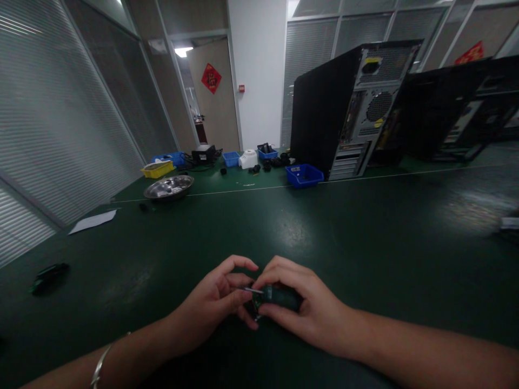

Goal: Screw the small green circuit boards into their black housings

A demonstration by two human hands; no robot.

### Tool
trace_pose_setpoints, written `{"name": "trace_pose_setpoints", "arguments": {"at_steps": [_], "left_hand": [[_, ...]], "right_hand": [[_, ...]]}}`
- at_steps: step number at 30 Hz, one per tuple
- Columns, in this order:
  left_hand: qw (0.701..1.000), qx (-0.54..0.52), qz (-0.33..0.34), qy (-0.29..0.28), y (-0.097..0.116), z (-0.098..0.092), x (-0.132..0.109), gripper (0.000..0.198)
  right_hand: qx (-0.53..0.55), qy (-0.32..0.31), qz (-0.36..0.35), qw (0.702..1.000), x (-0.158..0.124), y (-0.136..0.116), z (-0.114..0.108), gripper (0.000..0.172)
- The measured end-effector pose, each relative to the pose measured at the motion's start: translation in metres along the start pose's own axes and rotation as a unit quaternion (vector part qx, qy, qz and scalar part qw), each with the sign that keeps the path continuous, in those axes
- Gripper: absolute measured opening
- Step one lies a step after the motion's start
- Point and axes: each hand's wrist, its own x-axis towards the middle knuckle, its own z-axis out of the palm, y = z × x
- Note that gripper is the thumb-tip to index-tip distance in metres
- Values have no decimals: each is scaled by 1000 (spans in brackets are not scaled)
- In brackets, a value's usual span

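Note:
In front of me, low in the middle of the head view, my two hands meet over the green table. My right hand is wrapped round what looks like a screwdriver with a thick dark green handle. Its thin metal shaft points left, towards the fingers of my other hand. My left hand is closed, thumb against fingers near the shaft's tip, with the index finger arched above. A small part with green and shiny bits shows between the hands; its kind is unclear and the fingers cover most of it.
A dark green object and a white paper lie at left. Farther back are a metal bowl, a yellow tray, a blue bin and a white device. A black computer tower stands at back right.

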Motion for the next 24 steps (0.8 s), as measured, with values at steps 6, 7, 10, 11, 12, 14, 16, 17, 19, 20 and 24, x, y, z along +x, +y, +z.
{"name": "trace_pose_setpoints", "arguments": {"at_steps": [6,7,10,11,12,14,16,17,19,20,24], "left_hand": [[1000,6,-8,5,5,4,0,36],[1000,8,-7,1,6,5,-1,35],[1000,17,-6,-6,5,7,-2,32],[1000,19,-4,-6,4,7,-3,31],[1000,20,0,-6,4,7,-3,30],[1000,11,22,-4,5,2,-3,29],[998,-1,50,35,12,-10,0,29],[995,-6,64,80,18,-20,1,29],[968,-5,101,230,31,-47,5,27],[941,-10,124,315,38,-64,6,26],[866,-26,175,468,57,-142,-2,23]], "right_hand": [[-10,6,4,1000,-1,2,3,22],[-13,8,8,1000,-1,2,3,22],[-18,-2,13,1000,-1,0,4,19],[-17,-7,9,1000,-2,0,5,21],[-15,-11,4,1000,-2,1,5,24],[-13,-7,-1,1000,-1,2,4,35],[-18,8,6,1000,0,3,2,39],[-21,15,14,1000,1,3,1,38],[-24,18,31,999,2,2,-2,32],[-23,14,38,999,2,2,-3,29],[-10,7,45,999,0,2,-5,25]]}}
